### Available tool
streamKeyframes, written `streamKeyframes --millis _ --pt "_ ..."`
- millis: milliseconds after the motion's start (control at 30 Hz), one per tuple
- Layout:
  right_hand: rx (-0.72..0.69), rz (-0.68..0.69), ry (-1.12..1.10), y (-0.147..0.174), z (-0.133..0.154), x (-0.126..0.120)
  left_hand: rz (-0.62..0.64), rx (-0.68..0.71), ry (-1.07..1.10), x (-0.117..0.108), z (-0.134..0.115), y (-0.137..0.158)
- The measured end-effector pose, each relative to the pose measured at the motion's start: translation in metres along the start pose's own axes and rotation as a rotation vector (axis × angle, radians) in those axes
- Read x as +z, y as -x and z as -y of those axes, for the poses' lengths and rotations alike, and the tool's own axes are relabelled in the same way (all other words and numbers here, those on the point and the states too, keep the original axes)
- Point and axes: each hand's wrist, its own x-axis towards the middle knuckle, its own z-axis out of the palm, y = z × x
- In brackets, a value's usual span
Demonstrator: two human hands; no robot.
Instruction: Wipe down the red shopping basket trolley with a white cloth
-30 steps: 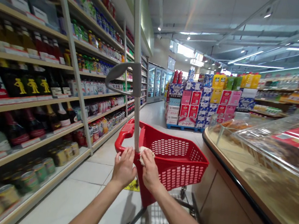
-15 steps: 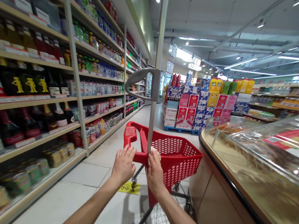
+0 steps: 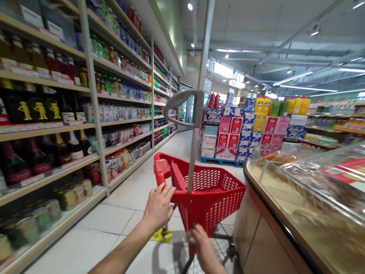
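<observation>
Here's the red shopping cart [image 3: 215, 211], mid-aisle on the pale tile floor [image 3: 115, 230], between the shelves and the counter. The left hand [image 3: 159, 205] is up on its handle [image 3: 162, 170], fingers laid over the red bar near the corner; whether they curl underneath, I can't tell. Lower down goes the right hand [image 3: 202, 244], at the near side of the basket, fingers bent in close around a pale cloth [image 3: 189, 235], mostly hidden and smeared by blur.

Right by the near rim, a metal pole [image 3: 193, 156] stands tall, well above both hands, with a grey plastic loop [image 3: 183, 106] jutting out to the left. Beneath the cart, one dark leg slants down to the floor, and a yellow floor sticker [image 3: 162, 235] with black marks peeks out below the left hand.

Out to the left, it's shelves [image 3: 74, 127] all along: wine bottles [image 3: 17, 164] nearest, cans [image 3: 41, 217] down low. Over on the right, a wood-sided counter [image 3: 271, 248] carries clear covers [image 3: 335, 181]. Straight ahead, stacked boxes [image 3: 228, 138] sit on a blue pallet [image 3: 222, 162], yellow bottles [image 3: 263, 105] on top, and bright ceiling lights [image 3: 293, 78] run overhead.
</observation>
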Motion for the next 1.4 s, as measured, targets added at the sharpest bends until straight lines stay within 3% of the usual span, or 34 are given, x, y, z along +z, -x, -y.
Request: streamKeyframes --millis 67,167,267,333,467,533,700,800,900,1000,1067,1167,1300,1400 --pt "-0.111 -0.151 -0.013 -0.037 0.021 -0.028 -0.026 0.030 0.016 0.001 -0.005 0.000" --pt "-0.374 -0.401 0.000 -0.119 0.068 -0.078 -0.055 0.060 0.042 0.003 -0.017 -0.002" --pt "-0.576 -0.371 0.126 -0.169 0.085 -0.104 -0.058 0.077 0.086 0.003 -0.029 -0.004" --pt "-0.613 -0.254 0.187 -0.160 0.067 -0.102 -0.050 0.091 0.117 0.001 -0.037 -0.004" --pt "-0.591 0.014 0.188 -0.093 0.009 -0.087 -0.038 0.109 0.159 -0.002 -0.047 -0.006" --pt "-0.509 0.028 0.166 -0.076 0.001 -0.093 -0.018 0.129 0.181 -0.002 -0.046 -0.010" --pt "-0.341 -0.225 0.097 -0.115 0.044 -0.128 0.053 0.025 0.198 0.005 -0.035 -0.024" --pt "-0.344 -0.121 0.108 -0.126 0.051 -0.121 0.079 -0.016 0.211 0.009 -0.036 -0.024" --pt "-0.307 0.050 0.111 -0.107 0.031 -0.098 0.082 0.031 0.230 0.007 -0.041 -0.021" --pt "-0.196 0.032 0.078 -0.089 0.010 -0.091 0.125 0.153 0.265 0.001 -0.033 -0.021" --pt "-0.113 -0.007 0.056 -0.087 0.008 -0.098 0.117 0.090 0.244 0.000 -0.022 -0.023" --pt "-0.034 -0.065 0.057 -0.087 0.029 -0.107 0.050 -0.118 0.180 0.007 -0.008 -0.024" --pt "-0.191 -0.044 0.094 -0.080 0.070 -0.092 -0.052 -0.116 0.158 0.018 -0.010 -0.018" --pt "-0.330 -0.062 0.158 -0.073 0.077 -0.081 -0.068 -0.085 0.165 0.017 -0.016 -0.012"
